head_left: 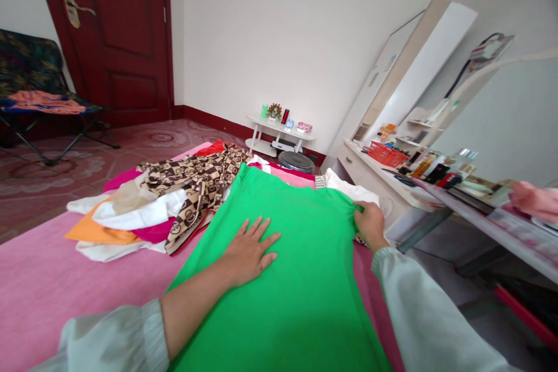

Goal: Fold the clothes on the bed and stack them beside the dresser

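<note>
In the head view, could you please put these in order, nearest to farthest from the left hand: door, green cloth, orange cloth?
From the left hand:
1. Green cloth: directly under it.
2. Orange cloth: to its left.
3. Door: far back, on the left.

Pale grey-green sleeves (429, 302) are worn, loosely cut from plain cloth in which soft creases are formed. Each sleeve is finished with a gathered cuff (154, 331), by which the fabric is drawn into small puckers. Part of the left forearm (196, 296) is left uncovered, while the right cuff (383, 258) is worn nearer the wrist (380, 243). Both hands (248, 253) are bare.
</note>
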The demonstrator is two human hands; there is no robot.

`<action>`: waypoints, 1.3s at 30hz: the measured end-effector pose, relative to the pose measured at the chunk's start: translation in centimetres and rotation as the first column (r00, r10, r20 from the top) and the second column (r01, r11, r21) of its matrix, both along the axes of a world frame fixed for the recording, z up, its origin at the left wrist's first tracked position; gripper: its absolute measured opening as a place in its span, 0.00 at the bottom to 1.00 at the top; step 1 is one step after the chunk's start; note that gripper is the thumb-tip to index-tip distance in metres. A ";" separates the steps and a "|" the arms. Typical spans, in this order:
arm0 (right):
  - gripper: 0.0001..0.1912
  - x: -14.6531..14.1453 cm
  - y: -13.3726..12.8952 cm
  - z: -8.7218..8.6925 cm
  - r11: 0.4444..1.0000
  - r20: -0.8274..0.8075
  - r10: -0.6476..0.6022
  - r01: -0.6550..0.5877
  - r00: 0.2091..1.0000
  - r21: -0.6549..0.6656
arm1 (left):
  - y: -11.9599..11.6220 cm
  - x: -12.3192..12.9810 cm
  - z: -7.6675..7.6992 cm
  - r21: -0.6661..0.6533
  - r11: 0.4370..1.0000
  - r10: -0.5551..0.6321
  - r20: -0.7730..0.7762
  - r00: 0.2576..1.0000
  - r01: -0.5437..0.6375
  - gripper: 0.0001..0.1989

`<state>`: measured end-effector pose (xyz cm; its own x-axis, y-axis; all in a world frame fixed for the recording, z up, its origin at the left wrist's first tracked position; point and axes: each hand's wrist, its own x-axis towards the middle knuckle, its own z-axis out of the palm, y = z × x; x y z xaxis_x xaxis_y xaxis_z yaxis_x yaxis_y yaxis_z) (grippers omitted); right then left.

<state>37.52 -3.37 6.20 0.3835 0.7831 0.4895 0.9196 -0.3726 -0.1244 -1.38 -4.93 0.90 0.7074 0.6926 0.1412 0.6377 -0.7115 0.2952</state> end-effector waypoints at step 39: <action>0.14 -16.8 -4.4 0.6 0.720 -0.198 0.652 -0.679 0.732 -0.143 | -2.9 1.2 1.5 -0.215 0.845 -0.405 0.342 0.848 0.490 0.18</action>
<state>20.73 -7.74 6.81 -0.2269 0.9307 0.2869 0.9201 0.3014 -0.2500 -0.15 -7.79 2.40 0.9107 0.3480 0.2226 0.1323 -0.7562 0.6408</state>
